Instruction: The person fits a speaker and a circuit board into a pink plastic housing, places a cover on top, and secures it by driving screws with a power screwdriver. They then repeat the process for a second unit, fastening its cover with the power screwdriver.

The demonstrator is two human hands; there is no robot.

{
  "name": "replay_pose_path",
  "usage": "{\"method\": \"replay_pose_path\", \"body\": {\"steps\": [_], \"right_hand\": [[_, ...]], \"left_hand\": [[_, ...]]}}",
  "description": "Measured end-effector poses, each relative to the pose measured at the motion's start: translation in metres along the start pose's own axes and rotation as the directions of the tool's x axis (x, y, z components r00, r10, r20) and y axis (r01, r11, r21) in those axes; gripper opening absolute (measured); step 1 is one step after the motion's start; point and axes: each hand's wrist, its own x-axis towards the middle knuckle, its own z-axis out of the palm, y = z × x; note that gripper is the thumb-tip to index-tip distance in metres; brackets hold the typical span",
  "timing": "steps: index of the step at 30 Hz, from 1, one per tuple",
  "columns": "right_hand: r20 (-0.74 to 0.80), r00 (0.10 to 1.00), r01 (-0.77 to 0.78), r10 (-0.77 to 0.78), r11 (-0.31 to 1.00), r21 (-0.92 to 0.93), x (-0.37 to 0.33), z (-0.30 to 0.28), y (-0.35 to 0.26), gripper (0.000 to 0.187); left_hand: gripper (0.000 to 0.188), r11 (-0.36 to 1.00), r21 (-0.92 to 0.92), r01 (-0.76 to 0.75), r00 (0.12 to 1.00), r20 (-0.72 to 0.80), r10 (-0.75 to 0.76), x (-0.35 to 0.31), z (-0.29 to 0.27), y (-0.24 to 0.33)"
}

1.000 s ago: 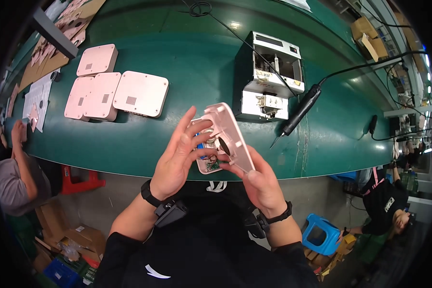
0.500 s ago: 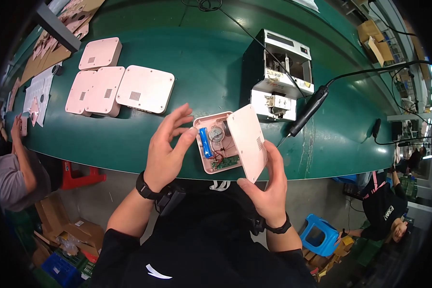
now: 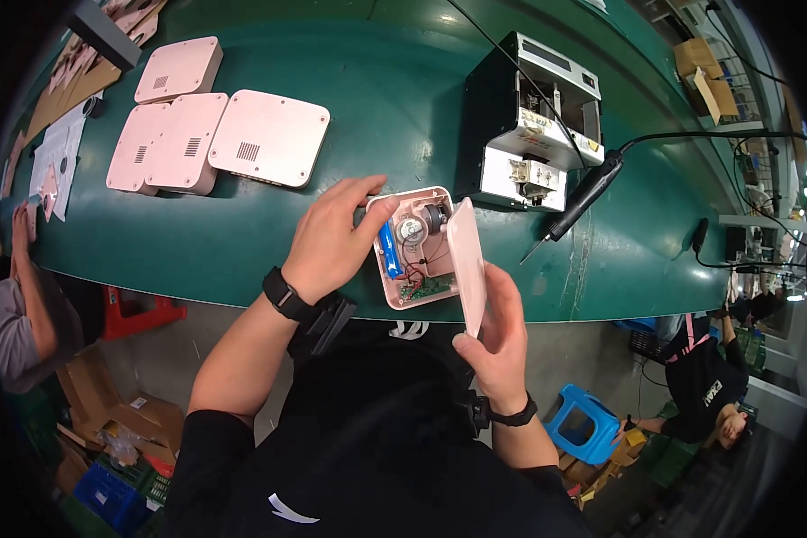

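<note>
A pale pink plastic casing stands uncovered at the table's near edge. Inside it are a blue cylindrical battery, a round silver part, a black round part, thin red and black wires, and a green circuit board. My left hand grips its upper left corner, thumb on the rim by the battery. Pinched in my right hand is the pink cover, tilted steeply along the casing's right side; its lower end is between my thumb and fingers.
Several closed pink casings lie at the far left. A black-and-white machine stands at the back right, with a corded electric screwdriver beside it. Co-workers sit at both sides; a blue stool is on the floor.
My left hand has closed in on the casing's upper left corner. The cover has tipped more upright in my right hand, baring more of the inside. The whole view has shifted slightly.
</note>
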Motion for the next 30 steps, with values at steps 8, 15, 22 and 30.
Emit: {"method": "replay_pose_path", "body": {"steps": [8, 15, 22, 30], "right_hand": [[-0.015, 0.932, 0.304, -0.361, 0.805, -0.51, 0.001, 0.006, -0.009, 0.102], [0.029, 0.757, 0.471, -0.653, 0.514, -0.717, 0.024, 0.027, -0.03, 0.103], [0.152, 0.651, 0.517, -0.744, 0.287, -0.806, 0.052, 0.0, -0.063, 0.105], [0.235, 0.546, 0.607, -0.804, 0.186, -0.773, 0.054, -0.011, -0.077, 0.097]], "left_hand": [[0.038, 0.933, 0.163, -0.32, 0.919, -0.186, 0.348, -0.026, -0.008, 0.033], [0.071, 0.801, 0.296, -0.521, 0.83, -0.042, 0.556, -0.033, -0.037, 0.059], [0.085, 0.785, 0.226, -0.577, 0.814, 0.08, 0.575, -0.015, -0.043, 0.104], [0.152, 0.928, -0.05, -0.369, 0.928, -0.06, 0.367, -0.009, -0.028, 0.153]]}}
